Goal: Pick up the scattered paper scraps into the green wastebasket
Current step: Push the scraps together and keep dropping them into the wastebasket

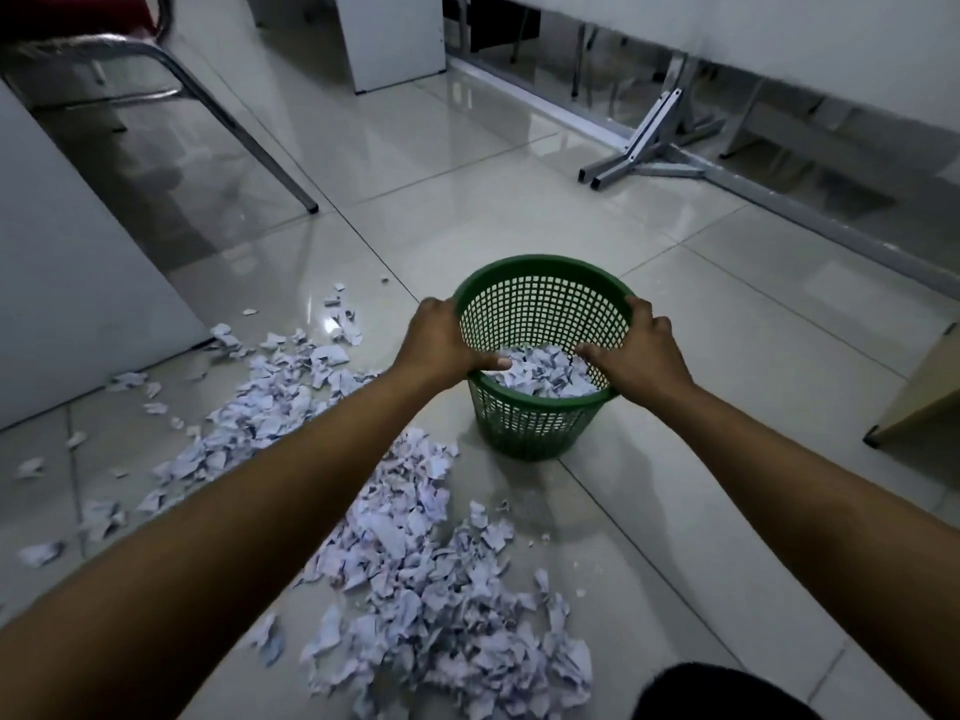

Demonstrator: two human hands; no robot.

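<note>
- Green wastebasket (540, 428) standing upright on the tiled floor (675, 537), centre of view, mesh walls all round, rim tipped slightly toward the camera.
- Left hand (441, 340) clamped on the rim's left side: thumb hooked over the inside edge, fingers wrapped down the outside. Grip grasping the wastebasket.
- Right hand (636, 350) on the rim's right side, same story mirrored: thumb dipping inside, fingers curled over the outer edge. Grip grasping the wastebasket too.
- Both forearms stretched out long from the bottom corners, meeting at the basket.
- Inside the basket: a heap of paper scraps (545, 374) already filling the lower part, white with dark print, just under both thumbs.
- On the floor: plenty more scattered paper (415, 574), a broad trail running from the near foreground up and left, thickest just left of and in front of the basket, thinning to single bits toward the far left.
- Loose outliers (39, 553) lying well apart from the main pile at the left edge.
- White cabinet panel (78, 283) on the left, scraps reaching right up to its foot.
- Chrome chair leg (244, 127) slanting down at upper left.
- Grey metal frame foot (644, 148) at upper right, well away from the basket.
- Dark rounded shape (722, 693) at the bottom edge; cannot tell what.
</note>
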